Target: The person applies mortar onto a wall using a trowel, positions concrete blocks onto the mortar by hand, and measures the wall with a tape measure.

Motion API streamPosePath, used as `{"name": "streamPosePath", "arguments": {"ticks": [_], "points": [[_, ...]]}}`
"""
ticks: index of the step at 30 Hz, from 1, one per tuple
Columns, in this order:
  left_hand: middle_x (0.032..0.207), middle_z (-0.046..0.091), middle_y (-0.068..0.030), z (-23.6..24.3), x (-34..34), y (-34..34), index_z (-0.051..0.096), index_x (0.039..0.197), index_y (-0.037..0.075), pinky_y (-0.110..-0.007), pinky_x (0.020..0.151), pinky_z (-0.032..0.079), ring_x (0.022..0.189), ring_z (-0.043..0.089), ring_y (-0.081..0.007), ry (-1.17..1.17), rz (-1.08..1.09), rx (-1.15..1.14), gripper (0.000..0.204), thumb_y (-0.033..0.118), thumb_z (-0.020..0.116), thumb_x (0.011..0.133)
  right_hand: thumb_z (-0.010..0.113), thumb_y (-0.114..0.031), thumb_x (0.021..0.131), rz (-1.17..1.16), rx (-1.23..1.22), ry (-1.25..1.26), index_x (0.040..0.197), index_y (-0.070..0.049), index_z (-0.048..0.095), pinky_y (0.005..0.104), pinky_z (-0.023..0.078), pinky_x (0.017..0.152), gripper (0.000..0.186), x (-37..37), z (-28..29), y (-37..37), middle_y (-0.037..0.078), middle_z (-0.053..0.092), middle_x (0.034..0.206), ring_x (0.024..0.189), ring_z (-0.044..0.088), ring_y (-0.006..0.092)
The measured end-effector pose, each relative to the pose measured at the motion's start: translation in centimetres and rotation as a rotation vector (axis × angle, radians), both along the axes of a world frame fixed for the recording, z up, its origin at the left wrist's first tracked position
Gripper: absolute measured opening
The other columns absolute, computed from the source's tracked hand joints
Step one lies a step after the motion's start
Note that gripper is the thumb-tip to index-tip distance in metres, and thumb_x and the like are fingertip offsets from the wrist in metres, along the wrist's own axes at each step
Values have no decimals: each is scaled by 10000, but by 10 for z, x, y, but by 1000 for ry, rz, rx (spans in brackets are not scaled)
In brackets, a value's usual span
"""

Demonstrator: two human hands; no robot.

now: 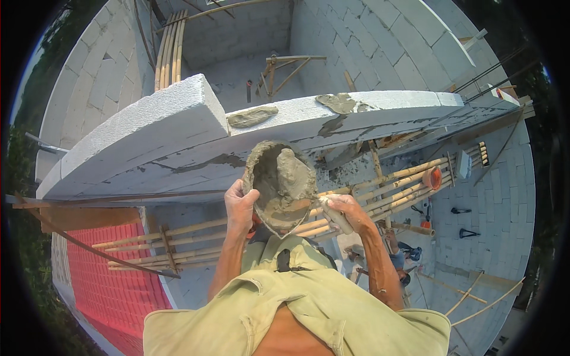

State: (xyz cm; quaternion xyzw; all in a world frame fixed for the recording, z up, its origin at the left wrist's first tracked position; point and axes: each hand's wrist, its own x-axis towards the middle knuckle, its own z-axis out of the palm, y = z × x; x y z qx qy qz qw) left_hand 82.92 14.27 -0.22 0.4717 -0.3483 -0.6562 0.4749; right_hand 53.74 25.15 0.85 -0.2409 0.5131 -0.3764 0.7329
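Note:
My left hand (240, 206) grips the left rim of a mortar-caked bowl (256, 172), thumb over the edge. Wet grey mortar (291, 172) lies in the bowl and heaps up at its right side. My right hand (349, 212) is wrapped round the pale handle of a trowel (336, 217); its blade reaches into the bowl, mostly hidden under mortar. Just beyond the bowl runs a white block wall (409, 101). Two dabs of mortar sit on its top: one lump (252, 117) beside the raised end block (148, 118), another patch (336, 104) farther right.
Bamboo poles (404, 184) form a scaffold below me, carrying an orange bucket (432, 178). Another person (405, 254) is far below at the right. A red roof (113, 261) lies at lower left. Beyond the wall, a wooden trestle (276, 74) stands in a room.

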Motion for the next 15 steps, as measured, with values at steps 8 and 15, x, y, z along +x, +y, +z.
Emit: {"name": "streamPosePath", "arguments": {"ticks": [8, 15], "points": [[734, 600, 6, -37, 30, 2, 590, 869, 60, -252, 385, 408, 482, 481, -62, 17, 74, 25, 98, -17, 639, 831, 725, -379, 915, 73, -486, 786, 1244, 62, 694, 288, 536, 616, 552, -39, 148, -108, 90, 683, 851, 700, 642, 144], [853, 607, 11, -85, 70, 15, 627, 886, 42, -240, 653, 436, 724, 523, -65, -30, 87, 73, 123, -20, 660, 785, 696, -295, 888, 597, -848, 1703, 1241, -59, 736, 432, 569, 820, 426, -52, 130, -201, 110, 761, 1063, 932, 720, 316]]}}
